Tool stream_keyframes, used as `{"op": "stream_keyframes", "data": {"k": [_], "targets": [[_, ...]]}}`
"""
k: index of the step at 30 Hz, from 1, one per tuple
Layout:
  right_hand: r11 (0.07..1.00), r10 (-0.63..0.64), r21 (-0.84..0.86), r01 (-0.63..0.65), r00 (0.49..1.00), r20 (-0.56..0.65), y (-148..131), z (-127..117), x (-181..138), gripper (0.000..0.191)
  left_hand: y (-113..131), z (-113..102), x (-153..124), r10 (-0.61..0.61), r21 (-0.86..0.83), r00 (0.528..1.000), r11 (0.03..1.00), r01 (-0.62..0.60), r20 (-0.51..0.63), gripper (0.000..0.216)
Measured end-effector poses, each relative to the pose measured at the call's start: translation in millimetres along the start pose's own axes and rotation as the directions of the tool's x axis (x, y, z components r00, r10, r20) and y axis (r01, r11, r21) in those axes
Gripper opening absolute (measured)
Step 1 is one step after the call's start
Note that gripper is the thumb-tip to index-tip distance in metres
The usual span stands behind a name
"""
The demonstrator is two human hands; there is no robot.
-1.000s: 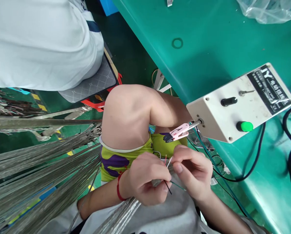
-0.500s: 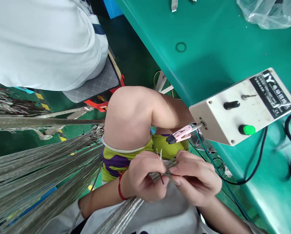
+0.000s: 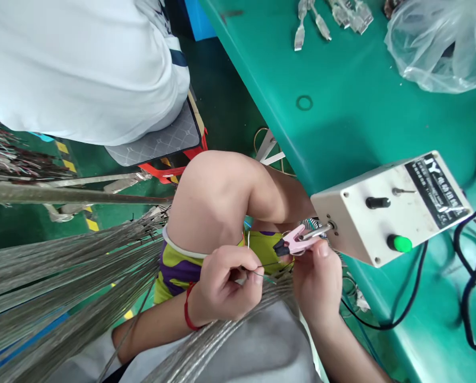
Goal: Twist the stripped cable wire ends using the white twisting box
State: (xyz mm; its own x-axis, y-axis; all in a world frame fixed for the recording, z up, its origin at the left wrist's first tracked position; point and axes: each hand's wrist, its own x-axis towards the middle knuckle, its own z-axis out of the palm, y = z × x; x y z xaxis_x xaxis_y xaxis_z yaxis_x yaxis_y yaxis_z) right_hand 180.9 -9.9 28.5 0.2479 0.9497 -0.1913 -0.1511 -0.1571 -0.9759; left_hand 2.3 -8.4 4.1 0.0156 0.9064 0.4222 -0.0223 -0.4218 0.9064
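Two busy hands: left hand [image 3: 225, 284] pinching thin wires [image 3: 261, 274]; right hand [image 3: 317, 279] gripping the pink clip [image 3: 295, 243]

The wire tips [image 3: 257, 274] are too small to be told apart; the cable bundle [image 3: 62, 287] is cut off at the left edge.

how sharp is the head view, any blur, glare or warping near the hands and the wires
Head view: both the left hand and the right hand look fairly sharp, as does the pink clip; the thin wire ends are too fine to resolve. The cable bundle smears into streaks at left. The plastic bag shows soft glare. The green table edge slants steeply, which suggests wide-angle distortion; lighting is even, shadows soft.
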Motion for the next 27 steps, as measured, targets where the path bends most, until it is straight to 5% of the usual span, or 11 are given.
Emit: {"op": "stream_keyframes", "data": {"k": [6, 23, 27], "targets": [[0.983, 0.048, 0.167, -0.070, 0.991, 0.129, -11, 3, 13, 0.041, -3, 2, 8, 0.029, 0.041, 0.999, 0.999, -0.028, -0.030, 0.028], [0.962, 0.007, 0.271, -0.039, 0.993, 0.116, -2, 8, 10, 0.034, 1, 9, 19, 0.061, 0.158, 0.998, 0.986, -0.060, -0.004, 0.027], [0.955, 0.063, 0.278, -0.102, 0.987, 0.145, 3, 5, 11, 0.048, 0, 8, 19, 0.054, 0.145, 0.999, 0.988, -0.054, 0.005, 0.031]]}}
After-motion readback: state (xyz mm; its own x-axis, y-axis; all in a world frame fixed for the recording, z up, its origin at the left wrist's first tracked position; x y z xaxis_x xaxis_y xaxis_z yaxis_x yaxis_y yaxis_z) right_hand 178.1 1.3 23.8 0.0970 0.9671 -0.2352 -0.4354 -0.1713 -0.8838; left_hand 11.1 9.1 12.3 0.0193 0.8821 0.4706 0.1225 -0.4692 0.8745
